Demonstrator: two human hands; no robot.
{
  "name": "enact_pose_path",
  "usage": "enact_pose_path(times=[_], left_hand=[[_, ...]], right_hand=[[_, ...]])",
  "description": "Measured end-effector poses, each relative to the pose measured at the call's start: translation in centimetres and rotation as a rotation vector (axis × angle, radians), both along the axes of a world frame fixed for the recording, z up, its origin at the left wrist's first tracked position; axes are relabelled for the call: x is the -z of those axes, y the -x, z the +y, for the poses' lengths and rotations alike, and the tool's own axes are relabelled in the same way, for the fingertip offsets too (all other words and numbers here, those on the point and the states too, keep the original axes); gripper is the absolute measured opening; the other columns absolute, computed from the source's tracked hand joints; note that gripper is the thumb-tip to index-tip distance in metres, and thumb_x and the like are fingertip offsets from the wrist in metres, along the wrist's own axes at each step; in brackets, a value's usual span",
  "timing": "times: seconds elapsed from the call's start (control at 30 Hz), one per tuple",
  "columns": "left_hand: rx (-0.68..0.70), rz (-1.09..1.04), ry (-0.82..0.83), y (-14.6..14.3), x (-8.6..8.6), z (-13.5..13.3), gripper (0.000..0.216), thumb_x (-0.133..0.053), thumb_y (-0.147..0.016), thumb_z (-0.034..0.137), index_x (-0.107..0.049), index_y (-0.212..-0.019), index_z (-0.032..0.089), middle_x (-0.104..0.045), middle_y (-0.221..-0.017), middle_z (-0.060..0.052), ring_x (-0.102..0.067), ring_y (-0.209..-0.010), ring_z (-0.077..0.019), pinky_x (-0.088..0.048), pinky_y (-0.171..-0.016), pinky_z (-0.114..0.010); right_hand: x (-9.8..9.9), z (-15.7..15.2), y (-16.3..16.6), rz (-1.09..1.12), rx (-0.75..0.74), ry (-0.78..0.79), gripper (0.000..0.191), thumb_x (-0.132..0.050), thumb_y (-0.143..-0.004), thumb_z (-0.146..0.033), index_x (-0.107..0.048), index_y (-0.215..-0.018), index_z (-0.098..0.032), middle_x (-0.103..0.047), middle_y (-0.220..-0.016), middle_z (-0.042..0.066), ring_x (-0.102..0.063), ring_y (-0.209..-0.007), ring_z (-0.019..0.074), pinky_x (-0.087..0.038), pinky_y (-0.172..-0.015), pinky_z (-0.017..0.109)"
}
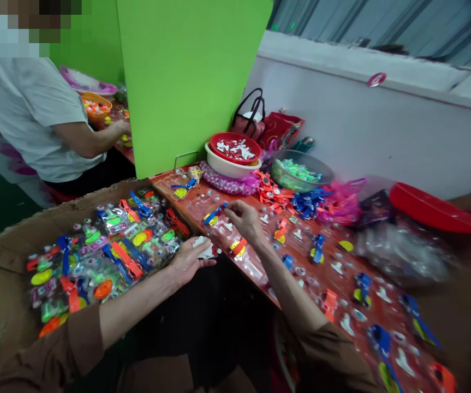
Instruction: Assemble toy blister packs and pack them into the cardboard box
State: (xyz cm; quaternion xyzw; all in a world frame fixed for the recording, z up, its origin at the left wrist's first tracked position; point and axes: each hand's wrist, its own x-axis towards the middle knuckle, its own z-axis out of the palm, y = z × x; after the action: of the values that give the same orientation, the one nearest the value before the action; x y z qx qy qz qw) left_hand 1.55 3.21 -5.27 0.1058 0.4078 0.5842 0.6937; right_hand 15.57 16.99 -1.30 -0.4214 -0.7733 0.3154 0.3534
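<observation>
My left hand [186,263] is closed on several small white plastic pieces [203,248], held just off the table's front edge beside the big carton. Over the tabletop, the fingers of my right hand [246,219] are pinched together; what they hold, if anything, is too small to make out. Close to those fingertips lies a blue toy watch [215,213] with a yellow disc under it. An orange toy watch [238,248] rests on a yellow disc nearer to me. More blue and orange watches, white pieces and clear plastic packs are spread in rows along the table.
A carton [1,262] full of packed toys stands at the left. Along the wall are a red basin [235,148] of white pieces, a grey bowl [300,170] of green items and a red tray [435,210]. Behind a green partition [190,76] sits another person [51,109].
</observation>
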Motion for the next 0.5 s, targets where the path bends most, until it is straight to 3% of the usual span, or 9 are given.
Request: enact_pose_path(times=[0.1,0.2,0.33,0.5], left_hand=[[0.0,-0.007,0.012,0.6,0.1,0.2,0.015,-0.076,-0.08,0.016,-0.064,-0.089,0.013,-0.068,-0.083,-0.006,-0.065,-0.071,-0.0163,-0.058,-0.054,-0.027],[-0.019,-0.029,0.013,1.3,0.2,0.4,0.013,-0.073,-0.082,0.016,-0.064,-0.09,0.013,-0.068,-0.082,-0.006,-0.066,-0.072,-0.0172,-0.06,-0.057,-0.03],[-0.05,-0.062,0.039,2.8,0.1,0.8,0.011,-0.073,-0.083,0.013,-0.064,-0.089,0.012,-0.069,-0.083,-0.007,-0.067,-0.074,-0.0176,-0.063,-0.064,-0.035],[-0.105,-0.081,0.053,4.6,0.0,1.2,0.005,-0.068,-0.085,0.009,-0.065,-0.088,0.011,-0.069,-0.084,-0.007,-0.068,-0.076,-0.0176,-0.064,-0.067,-0.038]], right_hand=[[0.4,2.9,2.1,-0.176,0.063,-0.256,0.012,-0.055,-0.087,-0.026,-0.063,-0.082,-0.018,-0.063,-0.071,0.001,-0.054,-0.064,0.0143,-0.04,-0.062,0.024],[1.1,4.9,4.5,-0.506,0.083,-0.419,0.016,-0.049,-0.092,-0.02,-0.064,-0.089,-0.017,-0.068,-0.091,0.007,-0.059,-0.078,0.017,-0.038,-0.067,0.025],[2.7,6.1,7.0,-0.821,0.017,-0.408,0.024,-0.043,-0.097,-0.014,-0.067,-0.101,-0.014,-0.068,-0.104,0.013,-0.061,-0.092,0.0209,-0.038,-0.071,0.027],[4.1,7.0,7.7,-0.841,-0.063,-0.331,0.029,-0.042,-0.099,-0.016,-0.071,-0.101,-0.016,-0.068,-0.104,0.014,-0.062,-0.09,0.0216,-0.041,-0.071,0.027]])
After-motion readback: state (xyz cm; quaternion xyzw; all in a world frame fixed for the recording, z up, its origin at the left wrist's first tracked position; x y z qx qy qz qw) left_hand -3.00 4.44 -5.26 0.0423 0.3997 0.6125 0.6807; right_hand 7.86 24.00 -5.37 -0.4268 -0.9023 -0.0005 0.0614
